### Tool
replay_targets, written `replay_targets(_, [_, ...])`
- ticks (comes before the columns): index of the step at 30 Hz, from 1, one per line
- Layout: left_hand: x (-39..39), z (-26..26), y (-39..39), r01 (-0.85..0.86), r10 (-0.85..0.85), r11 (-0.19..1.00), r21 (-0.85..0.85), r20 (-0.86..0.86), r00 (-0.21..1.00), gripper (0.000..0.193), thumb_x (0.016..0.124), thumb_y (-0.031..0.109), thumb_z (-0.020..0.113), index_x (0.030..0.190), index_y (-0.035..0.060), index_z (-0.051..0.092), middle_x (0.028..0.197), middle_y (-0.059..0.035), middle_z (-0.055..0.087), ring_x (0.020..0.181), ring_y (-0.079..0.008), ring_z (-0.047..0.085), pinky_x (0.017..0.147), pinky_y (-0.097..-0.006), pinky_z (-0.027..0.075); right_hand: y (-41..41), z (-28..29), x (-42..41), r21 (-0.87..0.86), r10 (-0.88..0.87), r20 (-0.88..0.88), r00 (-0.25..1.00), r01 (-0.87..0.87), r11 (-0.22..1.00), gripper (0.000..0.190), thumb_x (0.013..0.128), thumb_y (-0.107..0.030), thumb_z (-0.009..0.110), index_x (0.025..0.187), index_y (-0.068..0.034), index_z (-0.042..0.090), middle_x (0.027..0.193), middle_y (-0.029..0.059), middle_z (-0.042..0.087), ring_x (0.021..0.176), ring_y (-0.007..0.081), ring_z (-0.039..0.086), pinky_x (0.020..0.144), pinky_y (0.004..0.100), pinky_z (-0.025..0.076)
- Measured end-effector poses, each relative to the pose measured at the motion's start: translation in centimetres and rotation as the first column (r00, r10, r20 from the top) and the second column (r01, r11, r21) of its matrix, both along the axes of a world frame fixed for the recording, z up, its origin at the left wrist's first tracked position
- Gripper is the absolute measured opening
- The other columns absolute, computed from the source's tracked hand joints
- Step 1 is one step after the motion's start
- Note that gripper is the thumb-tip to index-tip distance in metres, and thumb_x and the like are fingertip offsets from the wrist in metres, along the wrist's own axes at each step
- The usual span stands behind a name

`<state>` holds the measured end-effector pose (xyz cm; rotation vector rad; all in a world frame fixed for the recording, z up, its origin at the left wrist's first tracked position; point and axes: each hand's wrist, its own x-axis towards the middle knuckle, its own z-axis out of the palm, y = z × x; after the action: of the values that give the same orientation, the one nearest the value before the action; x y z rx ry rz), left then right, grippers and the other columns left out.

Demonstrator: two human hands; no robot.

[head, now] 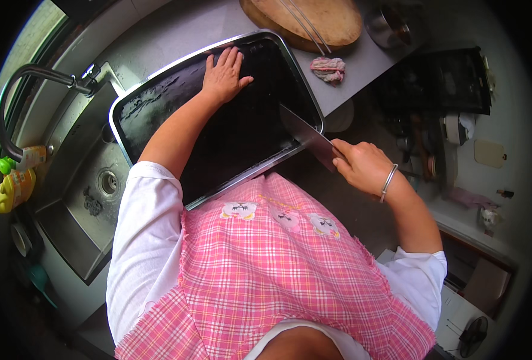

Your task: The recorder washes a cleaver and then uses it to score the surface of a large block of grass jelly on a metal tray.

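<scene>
A large dark rectangular tray with a metal rim (303,85) lies tilted in front of me, partly over the sink, its near edge by my pink checked apron. My left hand (224,74) rests palm down with fingers spread on the dark, wet-looking layer (158,103) near the tray's far edge. In my right hand (360,164) is the handle of a broad-bladed cleaver (309,132). The blade reaches across the tray's right rim near its right front corner, with its tip over the dark layer. Whether the blade touches the layer I cannot tell.
A round wooden chopping board (311,22) bears a pair of long metal chopsticks (303,20). Near it are a crumpled cloth (328,69) and a metal pot (386,28). At left are a steel sink (79,216), a curved faucet (36,69) and a yellow bottle (14,191).
</scene>
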<state>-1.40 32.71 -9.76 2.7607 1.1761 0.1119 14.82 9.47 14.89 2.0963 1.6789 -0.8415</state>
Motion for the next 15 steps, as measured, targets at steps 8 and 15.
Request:
replay_targets(8, [-0.1,0.0,-0.1,-0.020,0.020,1.000,-0.005,0.040,0.999,0.074,0.091,0.056,0.048,0.144,0.0055,0.037,0.153,-0.0100,0.029,0.143,-0.0237,0.022,0.113,-0.0546,0.018,4.8,2.1,0.8,-0.333,0.066,-0.074,0.995,-0.087,0.939,0.021,0.089,-0.018,0.051,0.100,-0.003,0.062,0.065,0.0147,0.064,0.056,0.0262,0.066,0.064,0.0399,0.054])
replay_targets(15, [0.1,0.1,0.0,-0.015,0.015,1.000,-0.013,0.038,0.999,0.077,0.091,0.058,0.047,0.145,0.0055,0.034,0.154,-0.0101,0.028,0.144,-0.0236,0.021,0.113,-0.0543,0.018,6.9,1.9,1.8,-0.333,0.221,-0.090,0.971,-0.239,0.912,0.026,0.088,-0.019,0.049,0.102,-0.002,0.063,0.073,0.0181,0.066,0.058,0.0267,0.067,0.066,0.0390,0.054])
